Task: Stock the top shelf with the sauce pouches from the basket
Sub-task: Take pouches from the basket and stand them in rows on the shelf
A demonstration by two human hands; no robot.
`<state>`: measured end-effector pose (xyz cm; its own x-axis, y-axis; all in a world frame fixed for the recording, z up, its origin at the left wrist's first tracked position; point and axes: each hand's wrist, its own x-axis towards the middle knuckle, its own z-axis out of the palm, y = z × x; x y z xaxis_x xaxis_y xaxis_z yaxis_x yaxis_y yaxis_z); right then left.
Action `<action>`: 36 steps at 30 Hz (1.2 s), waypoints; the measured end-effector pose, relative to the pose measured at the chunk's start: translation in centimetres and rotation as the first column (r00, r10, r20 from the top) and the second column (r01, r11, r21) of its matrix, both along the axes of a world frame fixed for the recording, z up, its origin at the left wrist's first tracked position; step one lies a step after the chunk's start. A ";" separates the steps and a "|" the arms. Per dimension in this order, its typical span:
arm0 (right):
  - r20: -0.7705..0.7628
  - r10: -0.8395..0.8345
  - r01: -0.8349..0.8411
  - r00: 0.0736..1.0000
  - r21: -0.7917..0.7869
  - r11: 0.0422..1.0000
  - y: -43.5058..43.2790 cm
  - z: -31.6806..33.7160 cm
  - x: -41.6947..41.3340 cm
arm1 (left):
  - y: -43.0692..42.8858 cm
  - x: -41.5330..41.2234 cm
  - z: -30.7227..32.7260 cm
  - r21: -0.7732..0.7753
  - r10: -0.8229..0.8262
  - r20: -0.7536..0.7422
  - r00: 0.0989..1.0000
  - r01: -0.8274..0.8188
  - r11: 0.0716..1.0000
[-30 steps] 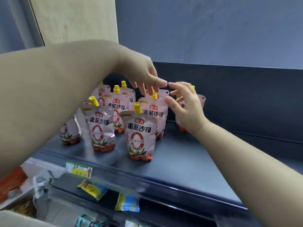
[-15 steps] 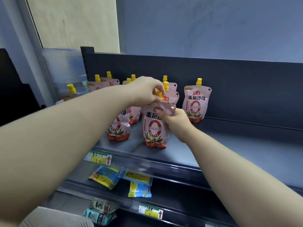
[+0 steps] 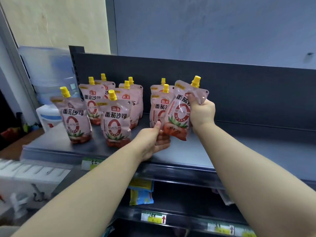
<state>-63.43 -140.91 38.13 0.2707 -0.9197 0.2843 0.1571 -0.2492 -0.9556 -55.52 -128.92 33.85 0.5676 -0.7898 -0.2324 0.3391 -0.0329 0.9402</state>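
Several pink sauce pouches with yellow caps stand on the dark top shelf (image 3: 196,151), among them one at the front left (image 3: 75,117) and one at the front middle (image 3: 115,120). A tilted sauce pouch (image 3: 179,115) is held just above the shelf, to the right of the group. My right hand (image 3: 202,112) grips its upper right corner below the cap. My left hand (image 3: 153,141) holds its bottom left edge, thumb up against the pouch. The basket is out of view.
A clear water bottle on a white dispenser (image 3: 49,77) stands left of the shelf end. The shelf's dark back panel (image 3: 239,86) rises behind the pouches. Lower shelves carry blue and yellow packets (image 3: 141,196) and price tags (image 3: 153,218). Bare shelf extends to the right.
My view pulled back. The pouch both hands held has moved right of the group and now tilts; my left hand dropped from its cap to its bottom edge, my right rose to its top.
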 end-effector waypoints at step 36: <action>0.175 0.215 -0.237 0.961 0.114 0.965 2.2 0.9 0.7 | 2.7 1.2 -0.1 0.005 0.009 0.345 0.939 -0.011 1.000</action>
